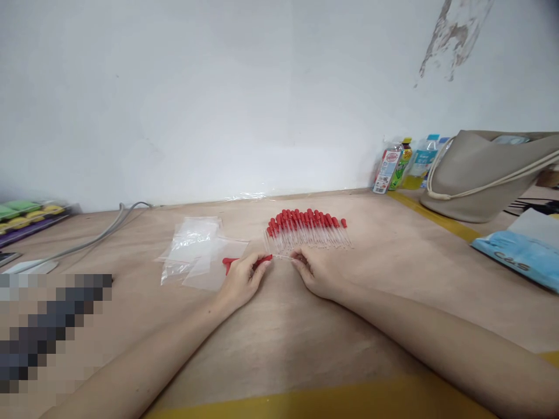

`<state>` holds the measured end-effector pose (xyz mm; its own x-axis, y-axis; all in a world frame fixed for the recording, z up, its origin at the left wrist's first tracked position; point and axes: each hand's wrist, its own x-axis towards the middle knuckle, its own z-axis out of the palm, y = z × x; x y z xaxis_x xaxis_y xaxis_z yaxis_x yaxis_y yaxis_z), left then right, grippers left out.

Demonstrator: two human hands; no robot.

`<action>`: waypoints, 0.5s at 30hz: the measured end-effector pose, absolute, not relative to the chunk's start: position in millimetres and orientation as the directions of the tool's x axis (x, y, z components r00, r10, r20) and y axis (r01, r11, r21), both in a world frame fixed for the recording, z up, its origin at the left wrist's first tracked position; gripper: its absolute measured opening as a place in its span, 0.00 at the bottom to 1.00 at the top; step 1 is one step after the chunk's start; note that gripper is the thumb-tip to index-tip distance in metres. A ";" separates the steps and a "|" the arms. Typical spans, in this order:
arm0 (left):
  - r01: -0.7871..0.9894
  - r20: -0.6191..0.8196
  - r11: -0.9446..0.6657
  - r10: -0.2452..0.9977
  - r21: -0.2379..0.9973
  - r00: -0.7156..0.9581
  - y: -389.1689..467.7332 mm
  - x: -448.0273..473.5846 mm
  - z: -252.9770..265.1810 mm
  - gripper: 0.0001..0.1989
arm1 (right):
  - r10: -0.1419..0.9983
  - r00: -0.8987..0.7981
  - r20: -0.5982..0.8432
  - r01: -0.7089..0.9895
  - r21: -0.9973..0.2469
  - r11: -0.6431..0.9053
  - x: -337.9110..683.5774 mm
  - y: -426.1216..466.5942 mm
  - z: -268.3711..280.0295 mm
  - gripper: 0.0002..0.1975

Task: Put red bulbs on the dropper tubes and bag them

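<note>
Between my hands runs a dropper (283,256), a thin clear tube with a red rubber bulb. My left hand (244,274) pinches it at the red bulb end. The fingertips of my right hand (317,272) close on the clear tube's other end. More red rubber pieces (229,265) show just left of my left hand, partly hidden by it. Behind my hands, many red-bulbed droppers (308,224) lie side by side in a fanned row, bulbs toward the wall. Clear plastic bags (194,241) lie in a loose stack beyond my left hand.
A grey cable (105,233) crosses the brown tabletop (262,349) at left, near a tray of colored items (30,218). Drink bottles (421,163), a carton (388,169), a beige bag (480,174) and a blue packet (517,256) stand or lie at right. Yellow tape marks the table.
</note>
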<state>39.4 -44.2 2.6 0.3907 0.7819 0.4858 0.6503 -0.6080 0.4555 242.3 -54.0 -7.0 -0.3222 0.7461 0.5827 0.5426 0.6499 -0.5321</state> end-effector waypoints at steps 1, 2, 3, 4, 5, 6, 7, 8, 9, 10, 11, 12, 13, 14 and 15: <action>0.646 0.484 -0.606 0.784 0.465 0.388 -43.8 39.3 2.3 0.10 | 0.733 -0.331 0.594 0.542 -0.516 0.663 242.3 -53.8 -7.2 0.07; 0.638 0.484 -0.607 0.785 0.475 0.386 -43.2 39.2 1.9 0.10 | 0.719 -0.341 0.605 0.538 -0.501 0.677 242.2 -53.6 -7.3 0.07; 0.628 0.486 -0.608 0.785 0.487 0.383 -42.7 39.3 1.4 0.10 | 0.707 -0.351 0.614 0.534 -0.489 0.689 242.0 -53.3 -7.6 0.08; 0.617 0.489 -0.610 0.785 0.498 0.382 -42.2 39.4 1.1 0.10 | 0.701 -0.357 0.618 0.530 -0.483 0.696 241.8 -52.9 -7.9 0.08; 0.606 0.492 -0.613 0.783 0.507 0.380 -41.9 39.5 0.9 0.10 | 0.700 -0.359 0.618 0.529 -0.483 0.698 241.5 -52.6 -8.2 0.07; 0.597 0.496 -0.617 0.781 0.513 0.381 -41.7 39.6 0.9 0.10 | 0.702 -0.357 0.616 0.529 -0.486 0.695 241.2 -52.3 -8.4 0.07; 0.588 0.500 -0.623 0.777 0.516 0.384 -41.7 39.7 1.0 0.10 | 0.705 -0.355 0.614 0.529 -0.490 0.693 241.0 -51.9 -8.7 0.08; 0.580 0.505 -0.630 0.771 0.516 0.388 -41.8 39.8 1.2 0.09 | 0.708 -0.354 0.612 0.529 -0.493 0.691 241.1 -51.5 -8.8 0.08; 0.575 0.512 -0.639 0.763 0.511 0.393 -42.0 39.6 1.4 0.09 | 0.709 -0.355 0.610 0.530 -0.494 0.690 241.5 -51.0 -8.9 0.07; 0.570 0.521 -0.649 0.755 0.504 0.399 -42.2 39.4 1.6 0.09 | 0.708 -0.359 0.608 0.532 -0.491 0.690 242.2 -50.4 -8.9 0.07; 0.565 0.528 -0.661 0.744 0.494 0.409 -42.5 39.1 1.6 0.09 | 0.706 -0.369 0.604 0.535 -0.483 0.693 243.2 -49.7 -8.8 0.07; 0.559 0.533 -0.674 0.733 0.483 0.423 -42.8 38.7 1.6 0.08 | 0.703 -0.382 0.599 0.540 -0.473 0.696 244.5 -49.0 -8.6 0.07; 0.552 0.534 -0.687 0.721 0.472 0.441 -43.2 38.3 1.5 0.08 | 0.699 -0.398 0.595 0.546 -0.459 0.701 245.9 -48.3 -8.4 0.06; 0.547 0.531 -0.699 0.711 0.461 0.461 -43.7 38.1 1.4 0.08 | 0.693 -0.414 0.591 0.552 -0.442 0.707 247.2 -47.7 -8.1 0.06; 0.543 0.526 -0.709 0.701 0.449 0.481 -44.4 37.9 1.4 0.08 | 0.684 -0.428 0.590 0.559 -0.422 0.714 248.4 -47.3 -7.7 0.06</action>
<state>37.9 -44.4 1.4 0.4808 0.7014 0.5262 0.5434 -0.7093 0.4490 248.4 -47.3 -7.7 -0.4282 0.6844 0.5902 0.5588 0.7138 -0.4222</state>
